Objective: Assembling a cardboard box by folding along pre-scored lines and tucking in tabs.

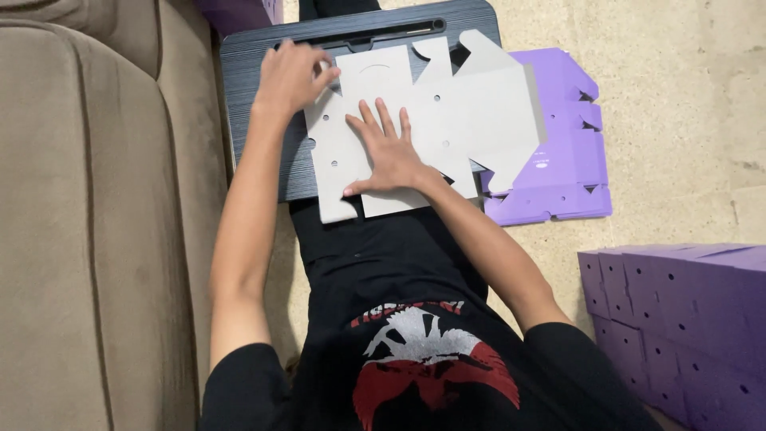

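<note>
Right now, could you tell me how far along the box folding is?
Done: folded purple boxes stacked at the right. In hand: a flat blank on the lap desk, right hand pressing it, left hand on a flap. Left: flat purple blanks on the floor.

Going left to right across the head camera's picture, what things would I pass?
Beige sofa → left hand on the flap of the flat grey cardboard blank → right hand pressing it → flattened purple boxes on the floor → stack of folded purple boxes.

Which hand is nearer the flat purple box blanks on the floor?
Right. The right hand presses the grey cardboard blank near the purple box blanks; the left hand grips its far edge.
</note>
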